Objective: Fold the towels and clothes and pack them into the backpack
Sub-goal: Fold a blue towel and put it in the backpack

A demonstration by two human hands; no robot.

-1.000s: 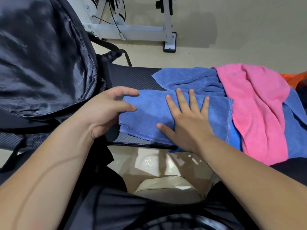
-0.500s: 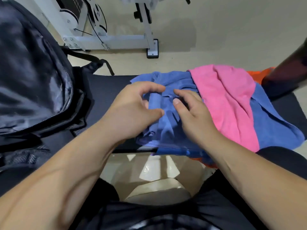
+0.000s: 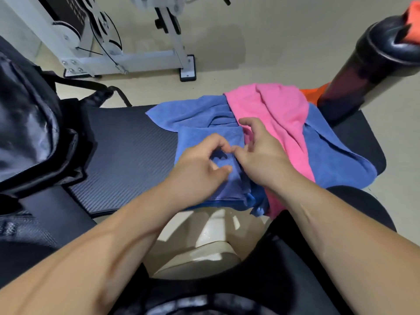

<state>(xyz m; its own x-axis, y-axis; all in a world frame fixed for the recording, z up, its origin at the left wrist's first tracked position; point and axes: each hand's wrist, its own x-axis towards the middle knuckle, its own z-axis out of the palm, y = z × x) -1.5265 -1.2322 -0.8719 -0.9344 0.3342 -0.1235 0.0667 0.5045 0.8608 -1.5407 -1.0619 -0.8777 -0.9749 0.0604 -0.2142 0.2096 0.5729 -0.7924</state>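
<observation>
A folded blue towel [image 3: 204, 137] lies on the black padded bench [image 3: 127, 155] in front of me. My left hand [image 3: 200, 169] pinches a bunched fold of this towel between thumb and fingers. My right hand [image 3: 261, 153] is beside it with fingers curled, gripping the same towel at its right edge. A pink towel [image 3: 279, 123] drapes over another blue cloth [image 3: 329, 160] to the right. The open black backpack [image 3: 29, 133] stands at the left end of the bench, its dark lining showing.
A black cylindrical roller pad [image 3: 372, 57] rises at the right with orange cloth [image 3: 411, 23] on top. A white metal machine frame [image 3: 127, 60] stands on the beige floor behind the bench. My dark-clothed legs fill the bottom of the view.
A second ago my right hand lay flat on the blue towel. Both hands have since bunched the towel together and now grip it; the view has swung right.
</observation>
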